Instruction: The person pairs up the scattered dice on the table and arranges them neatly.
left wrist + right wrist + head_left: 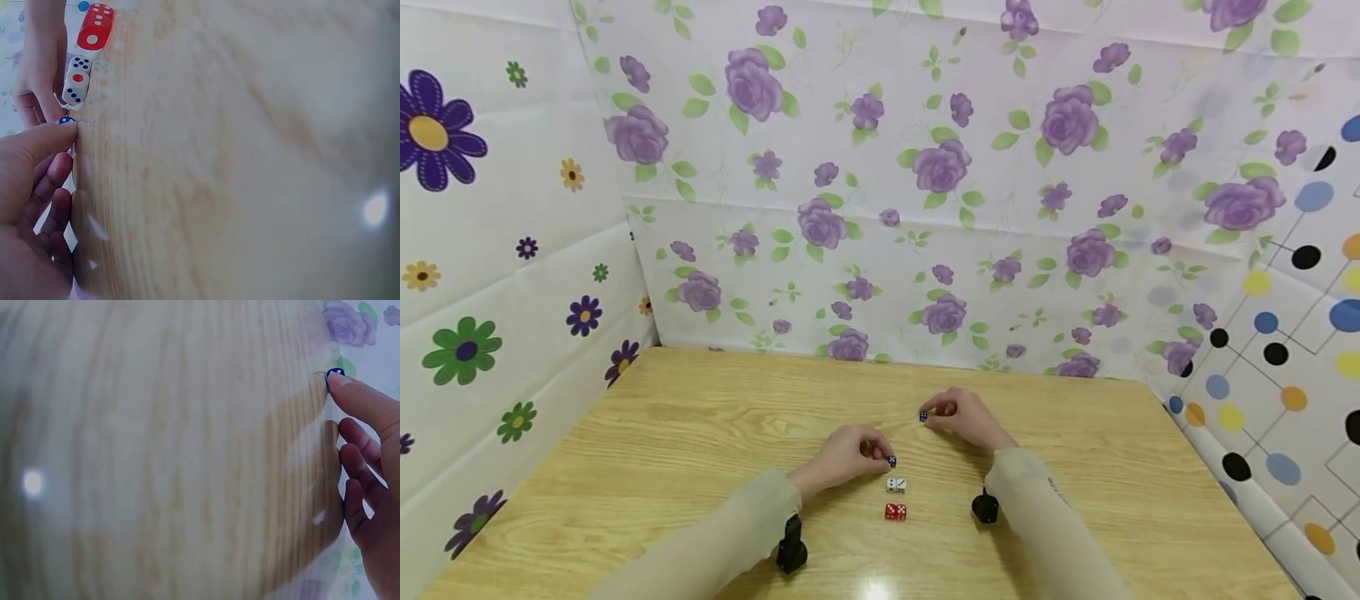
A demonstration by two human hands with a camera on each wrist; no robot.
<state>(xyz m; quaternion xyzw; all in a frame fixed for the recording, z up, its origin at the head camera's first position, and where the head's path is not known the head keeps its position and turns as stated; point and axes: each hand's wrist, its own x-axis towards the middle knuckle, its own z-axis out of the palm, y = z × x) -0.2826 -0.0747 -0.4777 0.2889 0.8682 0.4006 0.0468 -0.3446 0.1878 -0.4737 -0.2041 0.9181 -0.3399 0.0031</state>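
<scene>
My left hand [848, 454] pinches a blue die [892, 460] between thumb and fingertips, close over the table just behind a pair of white dice [897, 485]. In the left wrist view the thumb covers most of that blue die [67, 120]. Farther back and to the right, my right hand [964, 417] pinches a second blue die [923, 416]. The right wrist view shows only the top of this die [335, 372] past the thumb. Two red dice [896, 512] sit side by side in front of the white pair, all lined up toward me.
The wooden table [737, 400] spreads around both hands. A flowered cloth [880, 275] hangs along its back edge, with patterned cloths at the left and right sides. Each wrist carries a small black camera [985, 507] on a strap.
</scene>
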